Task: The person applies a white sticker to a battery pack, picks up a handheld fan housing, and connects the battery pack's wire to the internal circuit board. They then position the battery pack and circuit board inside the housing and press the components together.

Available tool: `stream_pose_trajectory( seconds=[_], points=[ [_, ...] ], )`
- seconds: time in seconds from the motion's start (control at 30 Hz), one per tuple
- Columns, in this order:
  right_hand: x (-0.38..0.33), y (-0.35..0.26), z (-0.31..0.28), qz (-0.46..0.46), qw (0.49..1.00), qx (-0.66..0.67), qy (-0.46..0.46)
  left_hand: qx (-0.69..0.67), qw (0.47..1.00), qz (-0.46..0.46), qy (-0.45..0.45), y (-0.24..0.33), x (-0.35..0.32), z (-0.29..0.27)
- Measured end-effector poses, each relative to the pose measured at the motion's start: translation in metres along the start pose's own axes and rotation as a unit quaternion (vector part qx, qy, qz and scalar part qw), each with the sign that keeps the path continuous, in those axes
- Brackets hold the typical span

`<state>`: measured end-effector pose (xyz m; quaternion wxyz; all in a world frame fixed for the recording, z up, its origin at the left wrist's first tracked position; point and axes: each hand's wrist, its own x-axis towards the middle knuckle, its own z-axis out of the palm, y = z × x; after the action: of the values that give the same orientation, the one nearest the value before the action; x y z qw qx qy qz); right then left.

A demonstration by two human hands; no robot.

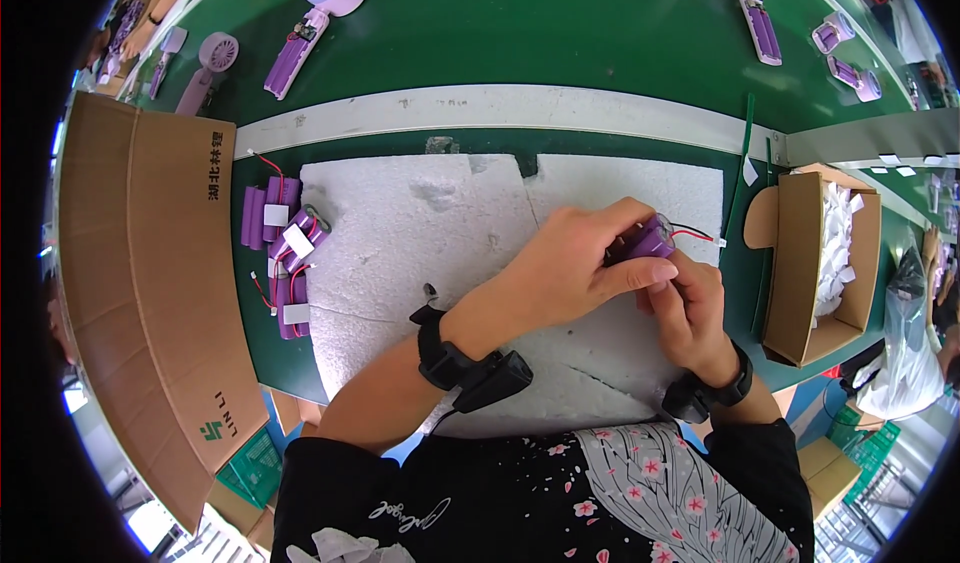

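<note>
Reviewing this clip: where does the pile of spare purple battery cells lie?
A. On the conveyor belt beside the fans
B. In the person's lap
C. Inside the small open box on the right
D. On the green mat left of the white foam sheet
D: the spare cells lie on the green mat just left of the foam sheet, while both hands, left hand and right hand, hold one cell over the foam.

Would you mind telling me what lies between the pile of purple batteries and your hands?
In the head view, only bare white foam sheet lies between the battery pile and the left hand.
</note>
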<state>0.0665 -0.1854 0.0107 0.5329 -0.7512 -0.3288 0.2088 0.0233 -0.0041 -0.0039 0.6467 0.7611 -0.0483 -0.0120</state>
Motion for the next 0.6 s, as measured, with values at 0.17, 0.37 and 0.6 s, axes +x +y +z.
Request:
stream_pose_trajectory(
  seconds=[0.17,0.37,0.6],
  points=[
    [-0.0002,-0.0007,0.0002,0.003,1.000,0.014,-0.003,0.007,1.000,0.005,-0.003,0.0035,0.0003,-0.0008],
    [0.0008,-0.0037,0.0004,0.017,0.999,0.026,-0.005,-0.002,1.000,0.003,0.000,0.0020,-0.0001,0.0011],
    [0.0003,-0.0017,0.0007,0.024,0.999,0.032,-0.005,0.002,1.000,0.010,0.005,-0.0011,0.0002,0.0012]
  ],
)
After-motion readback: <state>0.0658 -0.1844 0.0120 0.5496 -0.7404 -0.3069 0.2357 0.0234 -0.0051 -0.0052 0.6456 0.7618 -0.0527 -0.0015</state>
